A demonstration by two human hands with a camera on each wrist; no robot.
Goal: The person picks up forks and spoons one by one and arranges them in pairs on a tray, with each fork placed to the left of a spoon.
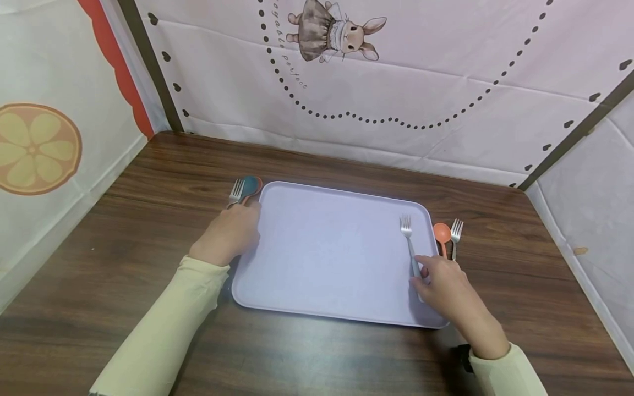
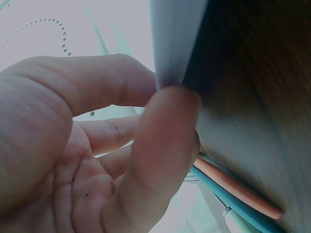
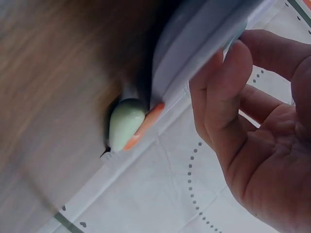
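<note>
A pale lavender tray (image 1: 332, 253) lies on the table. At its left edge my left hand (image 1: 228, 234) pinches the rim; the left wrist view has thumb and finger meeting on the tray's edge (image 2: 177, 39). My right hand (image 1: 443, 283) is over the tray's right side and pinches the handle of a metal fork (image 1: 410, 242). The fork lies along that side, tines pointing to the back. In the right wrist view, a bit of bluish handle (image 3: 235, 36) shows between thumb and finger. The fork's lower end is partly hidden by the hand.
Beyond my left hand lie a teal spoon (image 1: 251, 185) over an orange one and another fork (image 1: 236, 190). Right of the tray are an orange spoon (image 1: 442, 232) and a fork (image 1: 457, 230). Printed cloth (image 1: 396, 88) hangs behind the wooden table (image 1: 297, 357).
</note>
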